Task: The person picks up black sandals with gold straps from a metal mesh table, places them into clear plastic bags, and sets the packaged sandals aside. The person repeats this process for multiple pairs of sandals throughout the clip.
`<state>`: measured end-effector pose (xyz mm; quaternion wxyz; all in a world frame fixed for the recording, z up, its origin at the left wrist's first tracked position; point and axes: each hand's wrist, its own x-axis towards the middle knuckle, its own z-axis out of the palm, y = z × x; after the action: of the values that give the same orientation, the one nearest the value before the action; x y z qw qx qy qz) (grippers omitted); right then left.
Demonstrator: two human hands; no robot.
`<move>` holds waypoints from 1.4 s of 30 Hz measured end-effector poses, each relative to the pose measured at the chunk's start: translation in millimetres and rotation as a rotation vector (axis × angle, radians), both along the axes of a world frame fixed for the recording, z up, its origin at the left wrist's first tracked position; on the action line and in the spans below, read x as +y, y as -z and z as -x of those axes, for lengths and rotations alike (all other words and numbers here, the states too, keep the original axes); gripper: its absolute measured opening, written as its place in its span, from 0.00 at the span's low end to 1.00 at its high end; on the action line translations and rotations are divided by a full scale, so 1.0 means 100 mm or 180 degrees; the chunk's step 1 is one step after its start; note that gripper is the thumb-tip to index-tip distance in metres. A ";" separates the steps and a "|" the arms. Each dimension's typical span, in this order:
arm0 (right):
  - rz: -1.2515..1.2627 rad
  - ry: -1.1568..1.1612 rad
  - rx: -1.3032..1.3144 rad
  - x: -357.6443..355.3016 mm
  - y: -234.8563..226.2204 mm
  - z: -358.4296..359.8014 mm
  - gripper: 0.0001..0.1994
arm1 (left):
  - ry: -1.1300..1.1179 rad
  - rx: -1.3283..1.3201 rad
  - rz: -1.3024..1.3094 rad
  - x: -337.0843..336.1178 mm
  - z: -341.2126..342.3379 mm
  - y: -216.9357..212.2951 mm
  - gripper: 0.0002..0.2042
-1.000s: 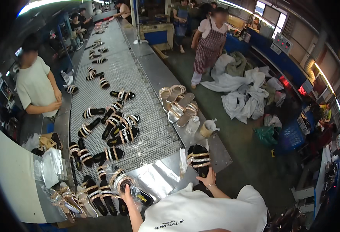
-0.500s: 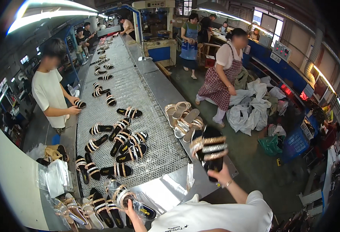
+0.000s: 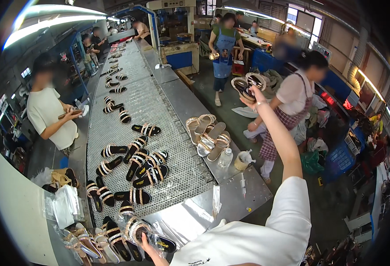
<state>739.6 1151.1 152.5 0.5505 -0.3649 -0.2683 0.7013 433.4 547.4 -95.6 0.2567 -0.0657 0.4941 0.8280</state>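
Sandals [image 3: 247, 85] were raised high in the right hand [image 3: 253, 96], fingers clamped round them; left hand [image 3: 147, 243] gripped a bagged sandal [image 3: 138, 228] at the worktop's [image 3: 190, 217] near edge.

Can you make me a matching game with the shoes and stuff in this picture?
Things:
1. right hand
2. left hand
3. plastic bottle
4. beige sandals

Places:
A. standing on the metal side ledge by a cup
B. raised high, holding a pair of sandals
C. low down, on a sandal in a clear bag
D. piled on the ledge beside the mesh belt

Pairs: 1-B, 2-C, 3-A, 4-D
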 end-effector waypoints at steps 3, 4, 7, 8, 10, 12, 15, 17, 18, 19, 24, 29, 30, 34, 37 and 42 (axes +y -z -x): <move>0.0269 0.0145 0.0033 0.33 0.02 0.05 0.12 | -0.0115 -0.0171 -0.0075 -0.01 -0.01 0.00 0.22; 0.0355 0.0246 0.0048 0.39 0.04 0.06 0.12 | -0.0075 -0.0170 -0.0042 -0.03 0.01 0.00 0.23; 0.0450 0.0475 0.0394 0.46 0.07 0.21 0.10 | -0.0221 0.0001 0.0106 -0.01 -0.04 -0.20 0.18; 0.0483 0.0520 0.0563 0.52 0.08 0.19 0.09 | -0.0252 -0.0026 0.0119 -0.02 -0.03 -0.18 0.19; 0.0464 0.0652 0.0692 0.62 0.13 0.14 0.10 | -0.0375 -0.0054 0.0179 -0.06 -0.03 -0.18 0.19; 0.0411 0.0675 0.0781 0.71 0.21 0.10 0.15 | -0.0451 -0.0059 0.0208 -0.12 0.02 -0.08 0.19; 0.0380 0.0772 0.0839 0.84 0.26 0.07 0.15 | -0.0257 -0.0253 -0.0003 -0.19 0.08 -0.01 0.22; 0.0259 0.0833 0.0807 0.87 0.30 0.05 0.14 | -0.0248 -0.0236 0.0000 -0.17 0.05 -0.05 0.22; 0.0243 0.0912 0.0784 0.88 0.32 0.04 0.14 | -0.0239 -0.0229 0.0001 -0.14 0.04 -0.08 0.21; 0.0225 0.0994 0.0761 0.88 0.34 0.02 0.13 | -0.0241 -0.0262 0.0010 -0.13 0.03 -0.09 0.21; -0.0023 0.1303 0.0591 0.72 0.36 0.17 0.30 | -0.0430 -0.0272 0.0182 -0.12 -0.02 -0.21 0.17; -0.0128 0.1634 0.0786 0.85 0.53 -0.14 0.27 | -0.0342 -0.0307 0.0073 -0.18 0.04 -0.08 0.23; -0.0108 0.1764 0.0777 0.83 0.54 -0.10 0.27 | -0.0354 -0.0269 0.0083 -0.24 0.06 -0.04 0.22; -0.0034 0.1920 0.0902 0.92 0.64 -0.32 0.20 | -0.0420 -0.0371 0.0105 -0.31 0.05 0.00 0.18; 0.0176 0.1931 0.1058 0.77 0.61 -0.14 0.19 | -0.0512 -0.0341 0.0166 -0.33 0.04 -0.03 0.18; -0.0026 0.1935 0.0975 0.37 0.49 0.05 0.17 | -0.0401 -0.0296 0.0246 -0.20 0.02 -0.19 0.19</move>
<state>734.2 1187.7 103.2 0.7697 -0.3165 -0.0643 0.5507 431.8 527.5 -76.1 0.2241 -0.1450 0.5082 0.8188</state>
